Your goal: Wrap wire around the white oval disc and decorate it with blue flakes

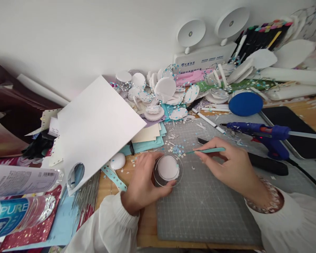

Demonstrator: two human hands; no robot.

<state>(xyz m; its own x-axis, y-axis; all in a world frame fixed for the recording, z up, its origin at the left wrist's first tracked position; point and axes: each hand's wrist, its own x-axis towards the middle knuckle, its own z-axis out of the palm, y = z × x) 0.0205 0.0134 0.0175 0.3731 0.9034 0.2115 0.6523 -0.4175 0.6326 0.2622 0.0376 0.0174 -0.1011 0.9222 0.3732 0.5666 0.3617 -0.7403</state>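
Nearest us, item one: two white sleeves (105, 225) at the bottom edge, wrists resting on or beside a grey cutting mat (205, 207) with a printed grid.

Item two: left hand (142, 179), fingers curled about the near and left side of a clear round dish (171, 180), thumb along its near rim; the dish sits on the mat's left edge, with a white disc (168, 167) lying inside it.

Item three: right hand (231, 168), thumb and forefinger pinching a slim teal tool (208, 150) near its back end, the other fingers folded under; the tip points left toward a small scatter of pale blue and white flakes (177, 150) just beyond the dish; whether the tip touches them we cannot tell.

Handling, as we judge it: the dish looks light, thin-walled and smooth, likely to slide on the mat and to crack if squeezed; best held by the rim at opposite sides, as now; the flakes look featherweight and easily scattered; the tool is stiff and narrow.

Item four, surroundings: blue glue gun (260, 131) to the right; round blue pad (245, 104) beyond it; heap of white discs (160, 89) against the wall; tilted white board (94, 123) at left; plastic bottle (18, 214) lying at far left.
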